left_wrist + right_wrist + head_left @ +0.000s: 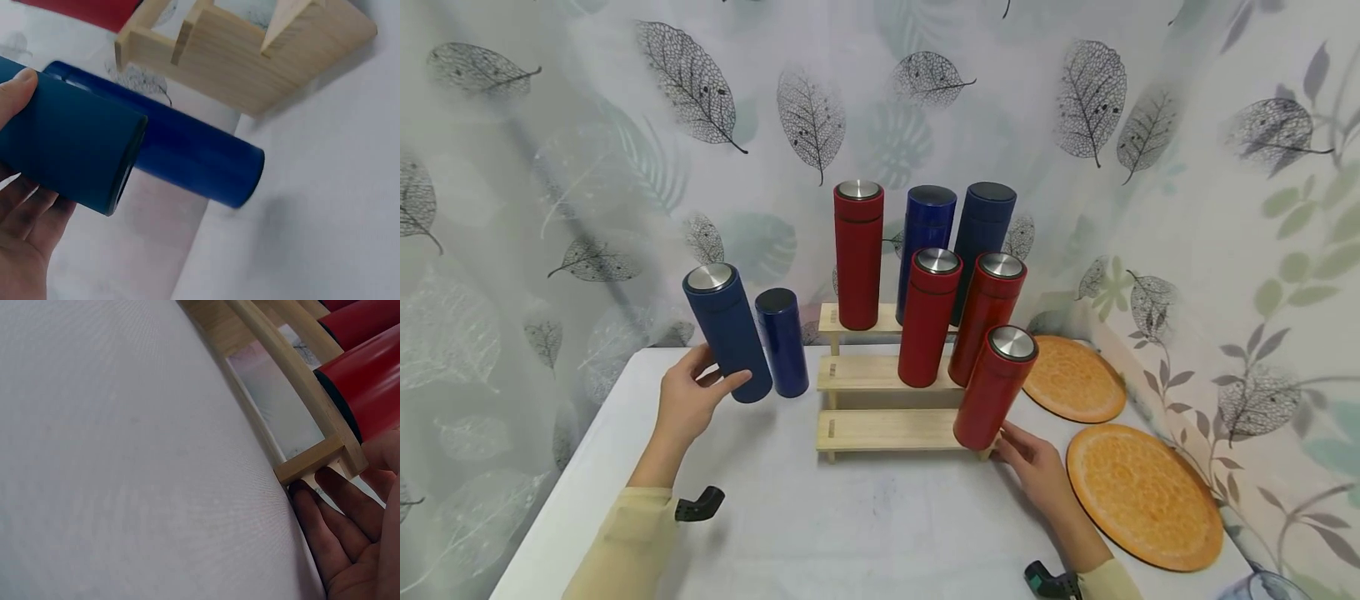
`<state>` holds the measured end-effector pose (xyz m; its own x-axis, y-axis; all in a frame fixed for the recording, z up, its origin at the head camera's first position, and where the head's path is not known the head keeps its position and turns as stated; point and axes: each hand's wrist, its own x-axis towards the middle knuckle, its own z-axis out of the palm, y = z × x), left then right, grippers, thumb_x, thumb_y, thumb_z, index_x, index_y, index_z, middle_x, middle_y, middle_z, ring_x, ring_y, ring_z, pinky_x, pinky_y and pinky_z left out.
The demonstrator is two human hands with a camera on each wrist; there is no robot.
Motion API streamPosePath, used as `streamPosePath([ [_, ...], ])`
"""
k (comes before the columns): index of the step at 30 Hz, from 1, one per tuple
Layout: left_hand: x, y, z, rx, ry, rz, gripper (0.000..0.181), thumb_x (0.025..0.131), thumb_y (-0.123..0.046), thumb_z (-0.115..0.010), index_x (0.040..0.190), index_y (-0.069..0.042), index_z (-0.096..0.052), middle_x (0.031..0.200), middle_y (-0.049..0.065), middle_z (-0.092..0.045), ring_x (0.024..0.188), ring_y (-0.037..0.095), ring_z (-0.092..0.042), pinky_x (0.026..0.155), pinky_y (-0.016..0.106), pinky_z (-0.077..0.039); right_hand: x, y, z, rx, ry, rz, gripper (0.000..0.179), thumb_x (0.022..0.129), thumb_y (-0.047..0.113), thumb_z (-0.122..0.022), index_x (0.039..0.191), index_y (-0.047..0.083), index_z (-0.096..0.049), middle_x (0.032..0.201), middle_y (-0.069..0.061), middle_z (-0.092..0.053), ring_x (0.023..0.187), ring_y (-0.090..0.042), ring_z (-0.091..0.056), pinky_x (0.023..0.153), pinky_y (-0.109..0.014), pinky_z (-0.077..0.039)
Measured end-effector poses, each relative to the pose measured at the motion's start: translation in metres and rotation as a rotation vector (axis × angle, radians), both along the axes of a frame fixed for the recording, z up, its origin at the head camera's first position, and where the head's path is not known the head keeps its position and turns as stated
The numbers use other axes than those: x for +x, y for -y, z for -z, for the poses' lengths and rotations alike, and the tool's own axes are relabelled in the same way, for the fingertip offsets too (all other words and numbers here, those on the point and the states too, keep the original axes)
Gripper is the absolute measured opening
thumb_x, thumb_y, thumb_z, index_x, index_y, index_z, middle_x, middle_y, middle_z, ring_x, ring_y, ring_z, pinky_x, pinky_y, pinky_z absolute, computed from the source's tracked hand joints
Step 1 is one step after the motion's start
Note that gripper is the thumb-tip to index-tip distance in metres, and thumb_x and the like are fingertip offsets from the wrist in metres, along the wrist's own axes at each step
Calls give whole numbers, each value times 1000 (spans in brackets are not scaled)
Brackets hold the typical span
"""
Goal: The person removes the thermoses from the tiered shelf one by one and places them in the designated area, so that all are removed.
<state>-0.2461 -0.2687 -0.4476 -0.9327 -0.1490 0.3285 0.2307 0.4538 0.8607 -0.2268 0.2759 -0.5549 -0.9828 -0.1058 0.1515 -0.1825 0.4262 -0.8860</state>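
My left hand grips a dark blue thermos with a silver lid, thumb on one side and fingers on the other. It is tilted in the head view, its base above the tabletop in the left wrist view. Close beside it stands a shorter, glossy blue thermos. My right hand touches the right end of the wooden three-step stand, fingertips at the end of its lowest step, in the right wrist view. Just above these fingers, a red thermos stands at that step's right end.
Two red thermoses are on the middle step. The top step bears a red thermos, a blue thermos and a dark blue thermos. Two round orange-brown mats lie at the right of the white table. A leaf-patterned curtain hangs behind.
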Motion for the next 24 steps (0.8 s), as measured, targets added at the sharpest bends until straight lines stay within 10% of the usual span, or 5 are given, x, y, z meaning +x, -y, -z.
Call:
streamPosePath([
  [24,-42,43,36,19,162,-78,87,96,-44,-85,163,-5,-46,159,19,-53,149,41,-47,117,56,-46,0,0,1,-18,20,6,54,112,32,-65,157,2,-56,149,-17,-64,122,-23,-72,99,-16,-52],
])
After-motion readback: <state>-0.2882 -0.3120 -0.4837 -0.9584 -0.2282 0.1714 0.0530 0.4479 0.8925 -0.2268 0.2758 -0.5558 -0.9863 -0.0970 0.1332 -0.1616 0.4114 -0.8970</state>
